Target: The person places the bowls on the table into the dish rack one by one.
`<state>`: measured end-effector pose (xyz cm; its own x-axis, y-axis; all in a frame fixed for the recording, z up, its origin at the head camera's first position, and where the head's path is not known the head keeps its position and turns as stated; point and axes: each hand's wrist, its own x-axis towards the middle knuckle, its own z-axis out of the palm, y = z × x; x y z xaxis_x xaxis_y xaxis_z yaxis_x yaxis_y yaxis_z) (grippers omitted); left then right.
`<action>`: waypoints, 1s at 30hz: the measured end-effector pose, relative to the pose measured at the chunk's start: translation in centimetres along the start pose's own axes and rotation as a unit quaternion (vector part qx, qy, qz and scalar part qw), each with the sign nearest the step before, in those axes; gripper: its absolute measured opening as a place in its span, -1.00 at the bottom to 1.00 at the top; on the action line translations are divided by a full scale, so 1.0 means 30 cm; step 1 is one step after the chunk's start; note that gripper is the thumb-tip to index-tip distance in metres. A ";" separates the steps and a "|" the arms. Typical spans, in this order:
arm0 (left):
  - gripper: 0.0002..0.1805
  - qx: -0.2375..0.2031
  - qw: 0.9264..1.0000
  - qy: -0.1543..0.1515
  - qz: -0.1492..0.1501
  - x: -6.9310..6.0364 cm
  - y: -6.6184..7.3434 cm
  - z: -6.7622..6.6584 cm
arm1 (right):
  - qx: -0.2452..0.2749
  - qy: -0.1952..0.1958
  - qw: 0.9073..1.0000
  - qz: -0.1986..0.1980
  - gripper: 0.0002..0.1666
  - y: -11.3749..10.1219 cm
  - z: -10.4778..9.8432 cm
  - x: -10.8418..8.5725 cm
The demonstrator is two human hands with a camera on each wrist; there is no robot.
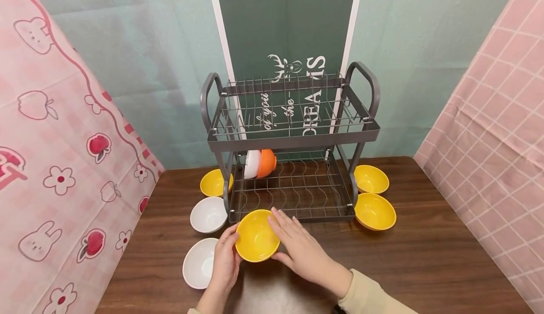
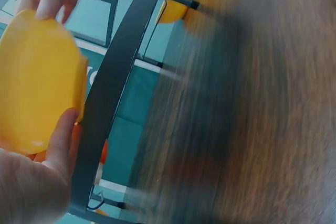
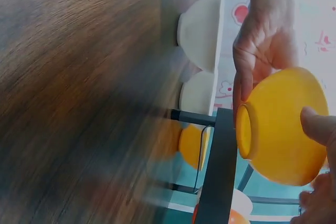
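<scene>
In the head view a yellow bowl [image 1: 257, 236] is held in the air before the rack's lower tier, its inside facing the camera. My left hand [image 1: 226, 259] grips its left side, thumb at the rim. The right hand [image 1: 303, 250] holds the right side, fingers over the rim and thumb lower down. The right wrist view shows the bowl's outer side and foot [image 3: 283, 129], with my right thumb against it. Both hands also touch the bowl [image 2: 39, 82] in the left wrist view. A white bowl and an orange bowl [image 1: 267, 163] stand on edge together in the lower tier's left part.
The dark two-tier rack [image 1: 293, 139] stands at the back of the wooden table [image 1: 425, 257]. Left of it are a yellow bowl [image 1: 212, 183] and two white bowls [image 1: 208, 216]; right of it, two yellow bowls [image 1: 375, 211]. Patterned cloths hang around the table.
</scene>
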<state>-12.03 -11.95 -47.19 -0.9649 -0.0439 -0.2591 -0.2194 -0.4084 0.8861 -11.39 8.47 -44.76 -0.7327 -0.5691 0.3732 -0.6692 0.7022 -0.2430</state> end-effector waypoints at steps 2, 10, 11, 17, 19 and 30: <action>-0.64 -0.019 1.000 -0.001 0.001 -0.002 -0.007 0.005 | 0.042 -0.025 0.998 0.036 0.13 0.000 0.003 -0.004; -0.70 -0.056 0.998 -0.004 -0.010 -0.018 -0.035 0.037 | 0.256 -0.044 0.956 0.138 0.34 -0.020 0.027 -0.012; -0.71 -0.061 0.998 -0.005 -0.012 -0.019 -0.037 0.042 | 0.268 -0.039 0.952 0.144 0.37 -0.022 0.029 -0.011; -0.72 -0.073 0.997 -0.026 -0.001 -0.025 -0.056 0.060 | 0.334 -0.004 0.926 0.173 0.50 -0.027 0.039 0.002; -0.73 -0.083 0.996 -0.041 0.013 -0.027 -0.061 0.063 | 0.357 0.001 0.916 0.182 0.51 -0.026 0.039 0.007; -0.69 -0.089 0.994 -0.055 -0.018 -0.013 -0.039 0.092 | 0.397 0.017 0.894 0.209 0.46 -0.012 0.010 0.039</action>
<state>-11.80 -8.93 -47.08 -0.9689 0.0707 -0.2371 -0.2350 -0.5631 0.7923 -12.03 7.43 -44.51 -0.9438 -0.3061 0.1244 -0.2245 0.3178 -0.9212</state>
